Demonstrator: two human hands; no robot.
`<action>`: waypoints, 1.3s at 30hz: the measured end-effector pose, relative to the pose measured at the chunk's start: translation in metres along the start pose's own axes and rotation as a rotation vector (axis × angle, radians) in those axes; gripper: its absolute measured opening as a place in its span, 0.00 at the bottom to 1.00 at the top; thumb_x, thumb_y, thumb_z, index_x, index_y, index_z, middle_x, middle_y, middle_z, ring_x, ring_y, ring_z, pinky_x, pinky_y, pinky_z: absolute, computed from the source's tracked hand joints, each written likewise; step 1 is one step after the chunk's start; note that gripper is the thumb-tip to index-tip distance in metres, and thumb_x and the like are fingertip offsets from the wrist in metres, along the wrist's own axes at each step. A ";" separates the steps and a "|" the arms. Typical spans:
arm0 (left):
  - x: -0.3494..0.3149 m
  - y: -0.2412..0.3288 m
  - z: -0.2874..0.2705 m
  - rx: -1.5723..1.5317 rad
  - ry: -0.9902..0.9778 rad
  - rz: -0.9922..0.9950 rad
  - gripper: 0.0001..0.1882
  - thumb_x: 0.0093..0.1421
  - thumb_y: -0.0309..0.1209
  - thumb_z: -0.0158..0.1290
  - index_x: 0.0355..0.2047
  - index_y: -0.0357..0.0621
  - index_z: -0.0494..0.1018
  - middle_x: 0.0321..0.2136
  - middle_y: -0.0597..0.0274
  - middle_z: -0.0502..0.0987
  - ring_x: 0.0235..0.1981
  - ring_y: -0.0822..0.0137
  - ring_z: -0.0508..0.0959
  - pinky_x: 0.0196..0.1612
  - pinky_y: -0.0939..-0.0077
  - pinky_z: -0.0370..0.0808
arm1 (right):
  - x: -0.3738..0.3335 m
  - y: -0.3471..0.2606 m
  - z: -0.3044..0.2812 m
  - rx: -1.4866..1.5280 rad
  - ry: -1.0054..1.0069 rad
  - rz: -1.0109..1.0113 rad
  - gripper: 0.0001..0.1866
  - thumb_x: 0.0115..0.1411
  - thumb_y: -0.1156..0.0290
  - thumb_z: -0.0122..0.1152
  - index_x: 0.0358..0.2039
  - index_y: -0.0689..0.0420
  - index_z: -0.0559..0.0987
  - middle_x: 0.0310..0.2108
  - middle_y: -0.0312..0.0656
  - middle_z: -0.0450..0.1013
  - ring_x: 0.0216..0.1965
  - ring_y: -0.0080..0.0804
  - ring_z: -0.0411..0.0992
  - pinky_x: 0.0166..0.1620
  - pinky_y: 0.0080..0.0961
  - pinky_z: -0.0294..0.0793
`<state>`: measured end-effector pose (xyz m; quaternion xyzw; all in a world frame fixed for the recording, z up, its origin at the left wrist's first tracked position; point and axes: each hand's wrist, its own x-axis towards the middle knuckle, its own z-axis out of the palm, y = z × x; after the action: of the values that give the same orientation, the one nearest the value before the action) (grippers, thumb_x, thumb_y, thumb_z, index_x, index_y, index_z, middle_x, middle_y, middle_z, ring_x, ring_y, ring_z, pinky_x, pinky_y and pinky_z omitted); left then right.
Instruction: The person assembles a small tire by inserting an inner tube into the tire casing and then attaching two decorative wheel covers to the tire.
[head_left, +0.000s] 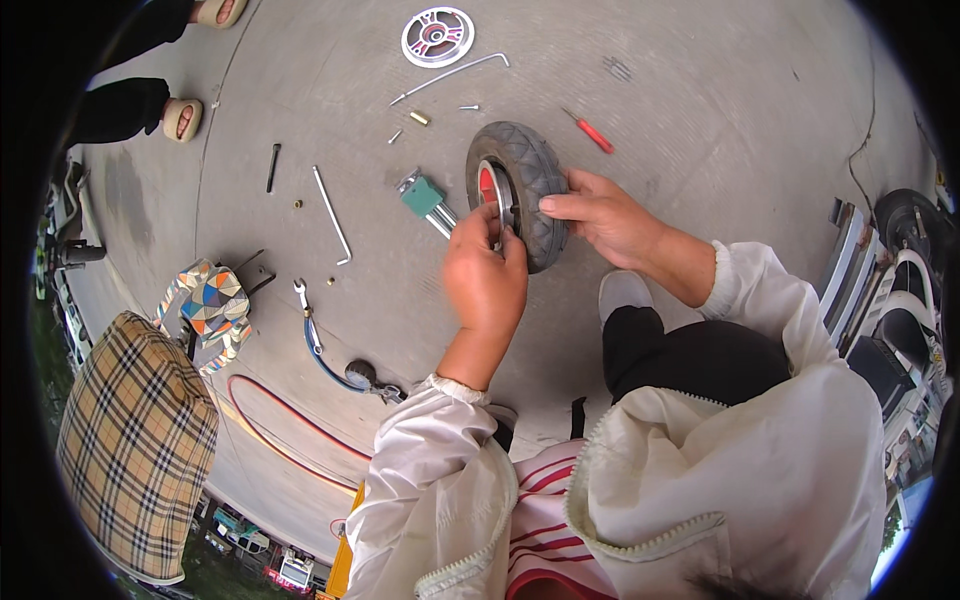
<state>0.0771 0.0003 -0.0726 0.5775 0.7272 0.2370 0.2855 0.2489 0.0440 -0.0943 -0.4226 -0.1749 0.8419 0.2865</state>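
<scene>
Mid-frame, the step looks like working the rim [487,184] inside the tyre [540,165]: left hand [485,275] curled, pinching near the rim's edge; right hand [630,228] half open, clasping the tyre. Next, I'd say, calls for steadiness.

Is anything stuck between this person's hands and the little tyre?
Nothing visible. The right hand grips the tyre directly, and the left hand is at the metal rim inside it. The green tool holder lies to the left, not between.
</scene>
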 end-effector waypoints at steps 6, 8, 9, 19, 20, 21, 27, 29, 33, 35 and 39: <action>-0.004 0.000 0.005 -0.220 -0.087 -0.099 0.16 0.54 0.22 0.57 0.44 0.39 0.75 0.33 0.53 0.80 0.32 0.58 0.81 0.37 0.66 0.76 | -0.001 0.001 -0.009 0.063 -0.040 0.048 0.19 0.62 0.64 0.59 0.51 0.61 0.72 0.45 0.39 0.74 0.46 0.25 0.72 0.48 0.27 0.71; -0.008 -0.005 0.006 -0.292 -0.138 -0.081 0.17 0.55 0.22 0.56 0.47 0.38 0.75 0.36 0.50 0.80 0.36 0.55 0.80 0.42 0.65 0.76 | -0.001 0.005 -0.016 0.096 -0.058 0.060 0.19 0.63 0.64 0.58 0.51 0.61 0.72 0.46 0.39 0.74 0.46 0.25 0.72 0.50 0.28 0.71; -0.011 -0.008 0.008 -0.281 -0.149 -0.024 0.17 0.56 0.22 0.55 0.48 0.39 0.75 0.38 0.49 0.80 0.38 0.53 0.80 0.44 0.64 0.75 | -0.001 0.007 -0.021 0.099 -0.062 0.070 0.19 0.63 0.64 0.57 0.51 0.61 0.72 0.46 0.39 0.74 0.47 0.26 0.72 0.51 0.29 0.70; -0.019 -0.038 0.030 -0.481 -0.289 -0.074 0.16 0.60 0.24 0.52 0.50 0.41 0.74 0.46 0.48 0.77 0.48 0.50 0.76 0.52 0.62 0.72 | 0.003 0.015 -0.023 -0.046 0.201 0.035 0.26 0.61 0.68 0.63 0.54 0.68 0.66 0.51 0.49 0.71 0.52 0.34 0.71 0.55 0.33 0.71; -0.016 -0.043 0.036 -0.486 -0.091 -0.120 0.15 0.60 0.26 0.53 0.48 0.37 0.74 0.44 0.47 0.78 0.44 0.50 0.78 0.50 0.62 0.74 | 0.004 0.019 -0.026 -0.096 0.240 -0.003 0.28 0.60 0.69 0.64 0.55 0.70 0.65 0.51 0.51 0.71 0.52 0.35 0.71 0.55 0.33 0.72; -0.011 -0.054 0.042 -0.358 0.011 -0.116 0.16 0.60 0.27 0.54 0.48 0.35 0.74 0.43 0.46 0.78 0.43 0.50 0.79 0.49 0.62 0.74 | 0.005 0.022 -0.029 -0.133 0.272 -0.016 0.29 0.59 0.69 0.64 0.55 0.71 0.64 0.51 0.52 0.71 0.52 0.36 0.71 0.55 0.32 0.72; 0.029 -0.084 0.050 -0.355 -0.192 -0.409 0.30 0.57 0.34 0.61 0.54 0.25 0.67 0.45 0.38 0.77 0.44 0.51 0.78 0.49 0.64 0.74 | 0.014 0.034 -0.054 -0.264 0.425 -0.027 0.30 0.58 0.72 0.64 0.55 0.75 0.62 0.50 0.57 0.71 0.51 0.38 0.71 0.54 0.33 0.72; 0.034 -0.096 0.058 -0.341 -0.254 -0.404 0.35 0.58 0.34 0.61 0.60 0.25 0.62 0.45 0.41 0.77 0.45 0.58 0.79 0.48 0.69 0.75 | 0.018 0.036 -0.057 -0.256 0.439 0.011 0.30 0.58 0.72 0.64 0.54 0.76 0.62 0.50 0.58 0.70 0.51 0.39 0.72 0.53 0.33 0.73; 0.031 -0.108 0.064 -0.472 -0.299 -0.440 0.37 0.57 0.35 0.62 0.59 0.22 0.61 0.48 0.37 0.74 0.49 0.55 0.76 0.51 0.68 0.73 | 0.019 0.037 -0.060 -0.307 0.402 0.023 0.30 0.58 0.72 0.63 0.54 0.77 0.62 0.50 0.59 0.70 0.50 0.39 0.72 0.52 0.31 0.74; 0.030 -0.106 0.059 -0.594 -0.285 -0.489 0.36 0.54 0.35 0.63 0.57 0.22 0.64 0.53 0.33 0.69 0.53 0.49 0.74 0.55 0.65 0.71 | 0.018 0.036 -0.061 -0.288 0.371 0.037 0.31 0.58 0.72 0.64 0.55 0.77 0.61 0.50 0.60 0.70 0.51 0.39 0.72 0.52 0.30 0.74; 0.030 -0.077 0.025 -0.954 -0.384 -0.703 0.45 0.59 0.31 0.61 0.66 0.25 0.46 0.62 0.35 0.59 0.59 0.54 0.68 0.58 0.66 0.69 | 0.017 0.037 -0.062 -0.252 0.355 0.036 0.34 0.59 0.71 0.64 0.56 0.78 0.59 0.51 0.58 0.70 0.51 0.38 0.72 0.53 0.29 0.73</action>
<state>0.0354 0.0134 -0.1469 0.1446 0.6237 0.3194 0.6986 0.2790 0.0297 -0.1606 -0.5998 -0.2181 0.7306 0.2426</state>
